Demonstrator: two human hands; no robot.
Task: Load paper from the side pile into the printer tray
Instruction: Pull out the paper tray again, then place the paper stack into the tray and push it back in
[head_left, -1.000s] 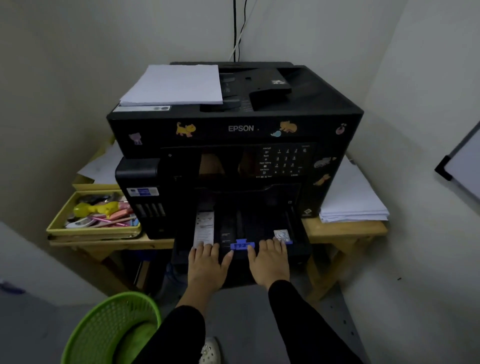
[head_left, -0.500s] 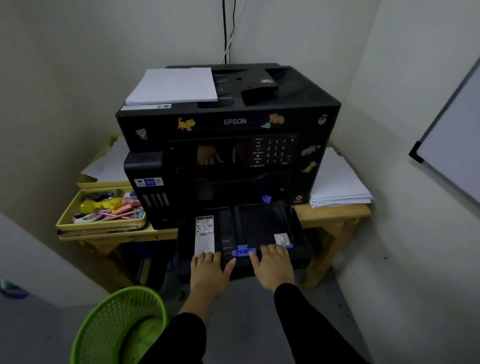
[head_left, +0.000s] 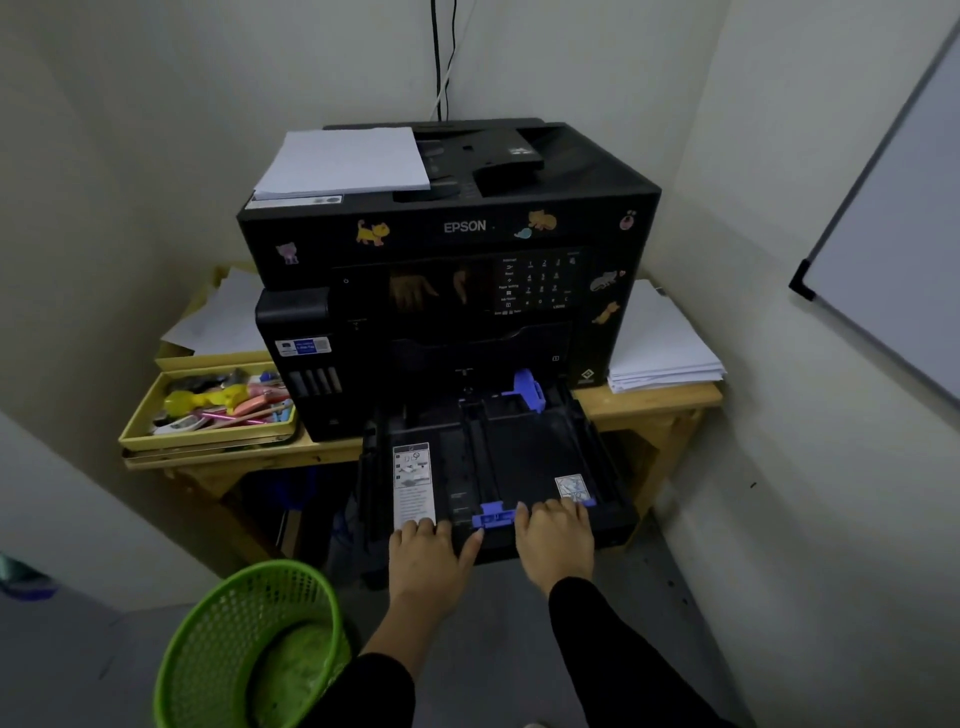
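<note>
Gripping the front lip of the paper tray with both hands: left hand on the left part of the lip just below the white instruction label, right hand right of the blue length guide. Fingers of both hands lie curled over the lip's top edge, closed on it rather than spread free; thumbs angle toward the guide between them

Tray stands pulled well out of the Epson printer, bed bare and dark, no sheets in it. Blue side guide sits at the rear right

Side pile of paper rests on the wooden surface just right of the printer, untouched. Another stack lies on the printer's top

Judgement: step in hand is drawing the tray out. To do it well I would pull level and evenly with both hands so the tray does not rack in its rails, and support it from below near the end of travel. Guides look set narrow-ish; cannot tell for certain, so check before dropping paper in. Green basket stands on the floor close to my left arm; mind it
</note>
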